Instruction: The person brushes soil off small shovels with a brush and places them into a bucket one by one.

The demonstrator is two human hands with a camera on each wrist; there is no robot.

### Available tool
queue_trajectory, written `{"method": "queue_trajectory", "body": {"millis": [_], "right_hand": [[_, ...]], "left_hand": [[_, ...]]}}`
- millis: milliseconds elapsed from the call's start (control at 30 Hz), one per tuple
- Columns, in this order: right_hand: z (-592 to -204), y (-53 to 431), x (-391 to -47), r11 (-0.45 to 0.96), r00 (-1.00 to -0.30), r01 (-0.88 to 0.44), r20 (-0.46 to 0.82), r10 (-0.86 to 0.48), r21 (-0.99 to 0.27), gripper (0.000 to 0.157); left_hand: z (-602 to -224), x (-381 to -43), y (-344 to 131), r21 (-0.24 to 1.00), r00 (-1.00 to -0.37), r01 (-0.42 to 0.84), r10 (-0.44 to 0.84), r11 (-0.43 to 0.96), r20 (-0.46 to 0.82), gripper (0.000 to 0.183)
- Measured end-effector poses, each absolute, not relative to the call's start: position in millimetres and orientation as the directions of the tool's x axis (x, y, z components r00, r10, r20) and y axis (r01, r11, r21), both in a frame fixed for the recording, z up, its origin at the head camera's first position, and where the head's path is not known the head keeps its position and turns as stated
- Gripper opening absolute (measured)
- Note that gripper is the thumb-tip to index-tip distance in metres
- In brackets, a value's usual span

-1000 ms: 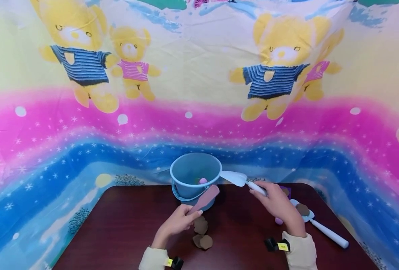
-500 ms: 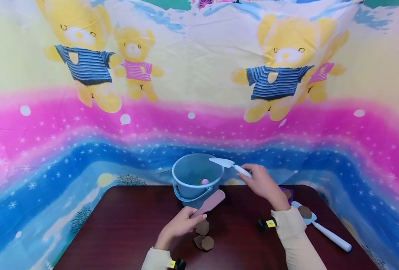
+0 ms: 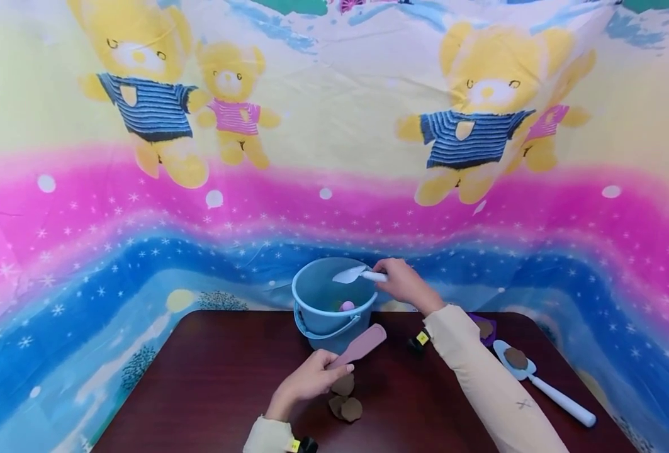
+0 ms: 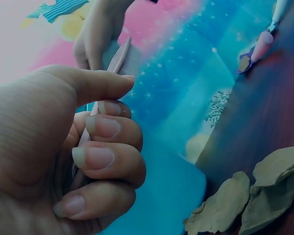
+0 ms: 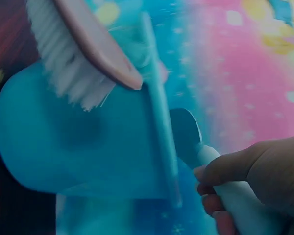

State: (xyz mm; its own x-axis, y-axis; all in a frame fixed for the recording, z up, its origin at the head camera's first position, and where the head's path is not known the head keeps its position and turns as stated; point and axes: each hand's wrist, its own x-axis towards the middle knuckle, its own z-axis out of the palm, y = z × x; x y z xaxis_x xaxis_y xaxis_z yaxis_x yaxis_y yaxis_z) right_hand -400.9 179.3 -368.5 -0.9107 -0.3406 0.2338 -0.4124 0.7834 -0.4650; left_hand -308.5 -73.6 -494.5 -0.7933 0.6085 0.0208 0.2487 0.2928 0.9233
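Observation:
My left hand (image 3: 310, 381) grips the handle of a pink-backed brush (image 3: 365, 346) in front of the bucket. White bristles hang from the brush (image 5: 100, 44) in the right wrist view. With my right hand (image 3: 404, 284) I hold a small trowel (image 3: 348, 275) by its white handle. Its pale blade reaches over the mouth of the blue bucket (image 3: 315, 316), and in the right wrist view the bucket rim partly hides the blade. A round pink thing (image 3: 347, 306) shows inside the bucket. Flat brown clay pieces (image 3: 350, 410) lie on the table below my left hand.
To the right lies a light-blue trowel (image 3: 563, 402) with a lump of brown clay (image 3: 517, 358) on its blade. Behind it a purple tool (image 3: 489, 340), partly covered by my sleeve, also carries clay. A curtain printed with bears (image 3: 323, 138) rises behind the dark table (image 3: 221, 371).
My right hand has moved left, bringing the trowel from beside the bucket to over its opening. My left hand has shifted slightly right with the brush, and the head view has turned a little.

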Motion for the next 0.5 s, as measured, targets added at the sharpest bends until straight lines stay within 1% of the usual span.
{"method": "queue_trajectory", "body": {"millis": [267,500], "right_hand": [[-370.6,148.3,-426.4,0.833,-0.903,-0.429,0.194,-0.384,-0.35,0.016],[-376.6,130.5,-437.7,0.842,-0.891,-0.454,0.144,-0.431,-0.291,0.015]], "left_hand": [[-495.7,-306.0,-68.7,0.93,-0.789,0.24,0.614,0.279,0.019,0.041],[-496.6,-305.8,-67.3,0.905,-0.794,0.268,0.607,0.329,0.015,0.043]]}}
